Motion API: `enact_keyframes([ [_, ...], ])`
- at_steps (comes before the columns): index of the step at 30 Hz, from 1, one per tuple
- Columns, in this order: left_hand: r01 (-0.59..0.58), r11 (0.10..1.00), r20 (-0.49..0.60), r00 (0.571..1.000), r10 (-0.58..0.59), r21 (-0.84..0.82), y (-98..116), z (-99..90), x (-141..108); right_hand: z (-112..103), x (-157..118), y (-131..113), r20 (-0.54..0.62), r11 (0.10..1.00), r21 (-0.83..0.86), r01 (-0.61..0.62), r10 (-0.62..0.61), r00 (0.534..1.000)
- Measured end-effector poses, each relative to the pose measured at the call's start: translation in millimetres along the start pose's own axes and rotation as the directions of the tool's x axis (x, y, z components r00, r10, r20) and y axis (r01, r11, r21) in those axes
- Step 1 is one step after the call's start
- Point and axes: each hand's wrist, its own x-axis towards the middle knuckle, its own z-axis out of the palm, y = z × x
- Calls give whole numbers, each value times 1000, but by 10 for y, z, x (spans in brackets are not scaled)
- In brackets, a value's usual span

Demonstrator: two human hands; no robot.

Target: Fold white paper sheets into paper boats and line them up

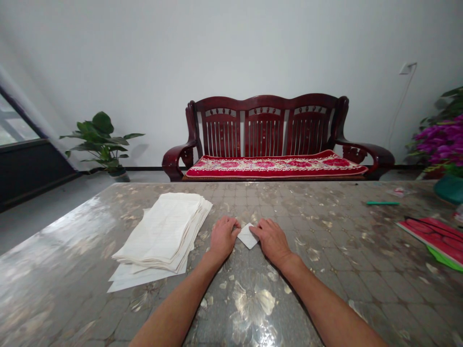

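A small folded square of white paper point(248, 237) lies on the patterned table point(325, 231), turned so that one corner points toward me. My left hand point(224, 235) is at its left corner, with thumb and forefinger closed on the edge. From the right, my right hand point(272, 238) holds the paper's upper right side, its fingers curled and its thumb on the surface. A thick stack of white paper sheets point(162, 231) rests to the left of my left hand, its lower sheets sticking out unevenly.
On the right are a green pen point(382, 203), a red book point(430, 235) with dark glasses on it, and purple flowers point(443, 140) in a teal pot. Beyond the table stands a red wooden bench point(264, 130); a potted plant point(104, 140) is at the left.
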Motion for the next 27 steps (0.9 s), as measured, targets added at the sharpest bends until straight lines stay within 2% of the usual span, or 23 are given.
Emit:
enact_keyframes([
  [7,-27,982,2,1000,27,186,-7,8,-70,-42,-60,25,6,1000,0,-12,12,1000],
  [12,-27,968,-8,1000,30,251,-34,12,-103,-19,-118,67,-17,1000,-6,-25,25,1000],
  [14,-65,970,-23,997,72,233,-65,27,-89,-21,-121,57,-9,999,-21,-25,25,1000],
  [16,-160,974,-26,986,166,162,-91,46,-46,-34,-114,37,6,999,-37,-22,23,1000],
  [19,-309,951,32,950,310,-16,-91,70,72,-59,-102,17,23,998,-57,-9,10,1000],
  [21,-347,932,83,931,356,-99,-62,73,170,-64,-102,23,27,998,-62,-2,4,1000],
  [24,-359,931,176,914,366,-70,0,41,314,-47,-118,55,20,999,-43,-7,8,1000],
  [27,-337,942,307,895,323,-8,52,-27,436,-23,-140,82,-8,999,-5,-32,32,999],
])
